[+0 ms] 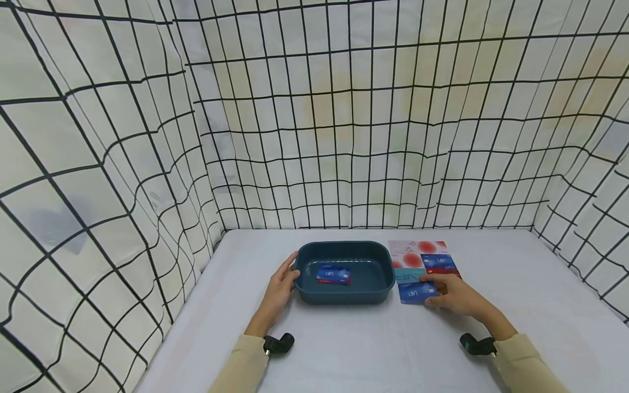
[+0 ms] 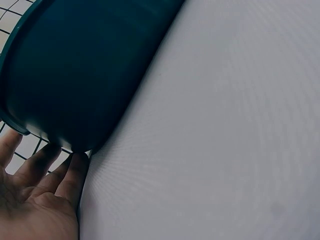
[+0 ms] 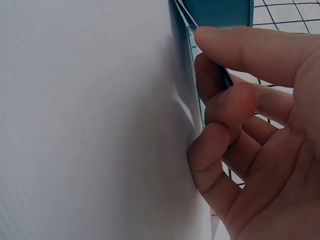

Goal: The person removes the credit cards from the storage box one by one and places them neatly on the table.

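A dark teal plastic basin (image 1: pixel 344 299) stands on the white table. Inside it lies a blue bank card (image 1: pixel 334 272) with a red card edge showing beneath. My left hand (image 1: pixel 280 285) is at the basin's left end, its fairly straight fingers (image 2: pixel 70 177) touching the outer wall. To the right of the basin, my right hand (image 1: pixel 454 295) pinches a blue card (image 1: pixel 413 293) at its right edge, thumb against fingers. In the right wrist view, the fingers hide most of that card. Several other cards lie just beyond the hand, including a blue one (image 1: pixel 437 261).
A pink card with red circles (image 1: pixel 413 248), a teal card (image 1: pixel 410 274) and a red card (image 1: pixel 442 271) lie beside the basin's right end. White cloth walls with black netting (image 1: pixel 344 136) enclose the table (image 1: pixel 358 349) at the back and sides.
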Demonstrator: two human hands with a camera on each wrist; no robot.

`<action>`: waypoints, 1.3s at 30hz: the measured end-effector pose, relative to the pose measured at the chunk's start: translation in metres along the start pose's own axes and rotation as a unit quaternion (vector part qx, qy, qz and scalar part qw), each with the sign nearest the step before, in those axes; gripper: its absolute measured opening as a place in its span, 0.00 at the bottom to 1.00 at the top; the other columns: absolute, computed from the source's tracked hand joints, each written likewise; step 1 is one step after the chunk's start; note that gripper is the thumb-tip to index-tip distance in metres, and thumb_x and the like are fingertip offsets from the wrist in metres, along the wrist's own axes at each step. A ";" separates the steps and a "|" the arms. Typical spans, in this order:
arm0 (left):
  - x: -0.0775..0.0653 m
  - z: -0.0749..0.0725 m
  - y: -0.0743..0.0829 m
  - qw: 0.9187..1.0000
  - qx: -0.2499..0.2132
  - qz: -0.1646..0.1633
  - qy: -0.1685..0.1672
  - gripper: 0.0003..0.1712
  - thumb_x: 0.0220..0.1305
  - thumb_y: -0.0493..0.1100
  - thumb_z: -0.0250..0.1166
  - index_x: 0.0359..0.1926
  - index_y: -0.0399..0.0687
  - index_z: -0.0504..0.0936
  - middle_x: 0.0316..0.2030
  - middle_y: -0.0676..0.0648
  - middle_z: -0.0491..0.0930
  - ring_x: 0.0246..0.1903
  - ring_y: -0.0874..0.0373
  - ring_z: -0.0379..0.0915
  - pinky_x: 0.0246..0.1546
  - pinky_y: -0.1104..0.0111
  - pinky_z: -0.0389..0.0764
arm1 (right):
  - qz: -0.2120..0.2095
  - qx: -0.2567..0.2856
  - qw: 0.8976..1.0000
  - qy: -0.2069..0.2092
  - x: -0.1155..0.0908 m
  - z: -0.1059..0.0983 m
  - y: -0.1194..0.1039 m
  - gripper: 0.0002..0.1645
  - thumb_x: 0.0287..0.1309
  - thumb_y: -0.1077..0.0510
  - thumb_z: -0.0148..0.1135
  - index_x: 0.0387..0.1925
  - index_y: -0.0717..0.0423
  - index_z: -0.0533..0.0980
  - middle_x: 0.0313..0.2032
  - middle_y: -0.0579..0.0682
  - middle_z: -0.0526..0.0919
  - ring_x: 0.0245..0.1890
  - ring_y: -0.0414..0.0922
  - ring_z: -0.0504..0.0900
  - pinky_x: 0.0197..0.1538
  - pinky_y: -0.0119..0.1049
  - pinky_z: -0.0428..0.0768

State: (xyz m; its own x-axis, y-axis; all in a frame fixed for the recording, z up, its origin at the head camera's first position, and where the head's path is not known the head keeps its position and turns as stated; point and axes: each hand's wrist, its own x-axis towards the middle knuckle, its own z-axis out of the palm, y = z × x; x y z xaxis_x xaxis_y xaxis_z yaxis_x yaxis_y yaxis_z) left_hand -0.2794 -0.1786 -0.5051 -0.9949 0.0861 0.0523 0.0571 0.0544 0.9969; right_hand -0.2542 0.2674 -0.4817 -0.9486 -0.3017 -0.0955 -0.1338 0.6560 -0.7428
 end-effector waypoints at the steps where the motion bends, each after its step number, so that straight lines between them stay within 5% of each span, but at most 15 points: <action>1: 0.000 0.000 0.000 1.000 0.000 0.000 0.000 0.30 0.80 0.42 0.50 0.78 0.64 0.61 0.79 0.41 0.58 0.76 0.45 0.59 0.73 0.48 0.67 | 0.000 -0.002 1.000 0.000 0.000 0.000 0.000 0.38 0.55 0.53 0.76 0.67 0.56 0.75 0.70 0.72 0.65 0.63 0.63 0.70 0.56 0.50 0.86; 7: 0.000 0.000 0.000 1.000 0.001 0.000 0.001 0.30 0.80 0.42 0.50 0.78 0.64 0.62 0.79 0.41 0.58 0.76 0.45 0.59 0.73 0.48 0.67 | -0.006 -0.028 1.000 0.001 -0.001 -0.001 0.001 0.39 0.53 0.51 0.77 0.66 0.55 0.76 0.66 0.71 0.70 0.61 0.65 0.70 0.50 0.47 0.88; 11: 0.000 0.000 -0.001 1.000 0.002 -0.002 0.000 0.30 0.80 0.43 0.50 0.78 0.64 0.61 0.79 0.41 0.58 0.77 0.45 0.59 0.73 0.48 0.67 | -0.009 -0.051 0.999 -0.002 0.000 -0.002 0.003 0.39 0.54 0.49 0.77 0.66 0.54 0.76 0.43 0.60 0.79 0.45 0.54 0.76 0.37 0.35 0.83; 15: 0.000 0.000 -0.001 1.000 0.002 -0.004 -0.001 0.30 0.80 0.42 0.50 0.78 0.65 0.61 0.79 0.42 0.57 0.77 0.45 0.58 0.73 0.48 0.67 | -0.017 -0.067 0.998 -0.009 0.000 -0.001 0.004 0.37 0.56 0.49 0.75 0.65 0.54 0.77 0.26 0.48 0.71 0.29 0.44 0.70 0.26 0.29 0.67; 39: 0.001 0.000 -0.001 1.000 0.003 -0.002 -0.002 0.31 0.80 0.42 0.50 0.79 0.64 0.61 0.79 0.42 0.57 0.77 0.45 0.57 0.73 0.49 0.67 | -0.018 -0.082 0.996 0.004 0.000 0.002 0.004 0.34 0.56 0.51 0.75 0.64 0.53 0.78 0.26 0.47 0.71 0.29 0.43 0.70 0.27 0.29 0.67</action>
State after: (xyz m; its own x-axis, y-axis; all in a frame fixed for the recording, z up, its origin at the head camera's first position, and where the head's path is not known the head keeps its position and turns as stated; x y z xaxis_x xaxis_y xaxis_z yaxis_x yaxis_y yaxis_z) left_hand -0.2800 -0.1791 -0.5060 -0.9949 0.0888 0.0481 0.0536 0.0609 0.9967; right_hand -0.2545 0.2686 -0.4865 -0.9444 -0.3223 -0.0644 -0.2126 0.7486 -0.6280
